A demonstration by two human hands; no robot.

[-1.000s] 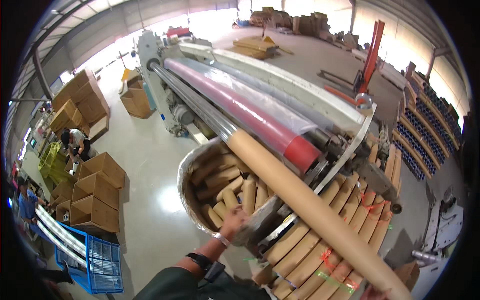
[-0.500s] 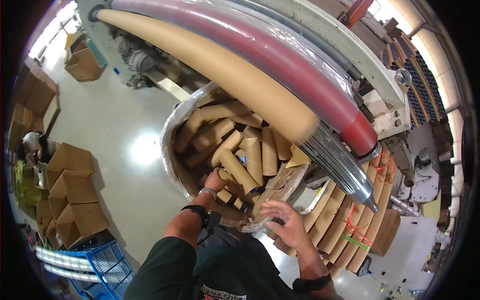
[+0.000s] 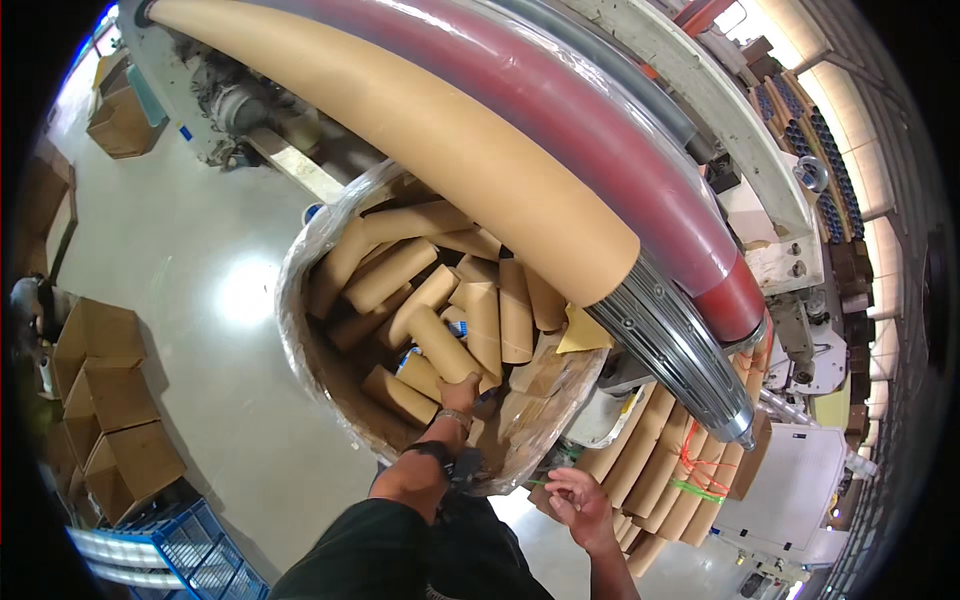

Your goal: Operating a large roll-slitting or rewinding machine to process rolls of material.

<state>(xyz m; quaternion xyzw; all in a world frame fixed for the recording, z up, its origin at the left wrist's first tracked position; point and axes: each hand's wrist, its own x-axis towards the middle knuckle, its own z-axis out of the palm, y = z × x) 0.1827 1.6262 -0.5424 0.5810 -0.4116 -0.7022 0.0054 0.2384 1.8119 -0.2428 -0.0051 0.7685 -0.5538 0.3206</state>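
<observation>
A long winding machine (image 3: 700, 60) fills the top of the view, carrying a dark red roller (image 3: 600, 120) and, in front of it, a long brown cardboard tube (image 3: 430, 130) that ends above a ribbed metal shaft (image 3: 680, 350). Below these stands a big round bin (image 3: 300, 330) lined with clear plastic film and heaped with short cardboard cores lying every way. To the right of the bin, more cores (image 3: 660, 470) lie stacked in a bundle tied with orange and green straps. Flat-sided cardboard boxes (image 3: 110, 400) sit on the shiny floor (image 3: 200, 200) at the left, with a blue crate (image 3: 180, 550) near the lower edge.

The left hand (image 3: 460, 392) reaches down into the bin, and its grip is wrapped around the near end of one short cardboard core (image 3: 440, 345), which lies tilted on top of the heap near the bin's front wall. The right hand (image 3: 578, 498) hovers outside the bin's rim, fingers loosely curled and spread, holding nothing.

The step in hand looks like picking a single core out of the heap. The next move probably calls for lifting that core straight up and clear of its neighbours, which lean against it, without catching the plastic liner, while the free right hand steadies the far end.
</observation>
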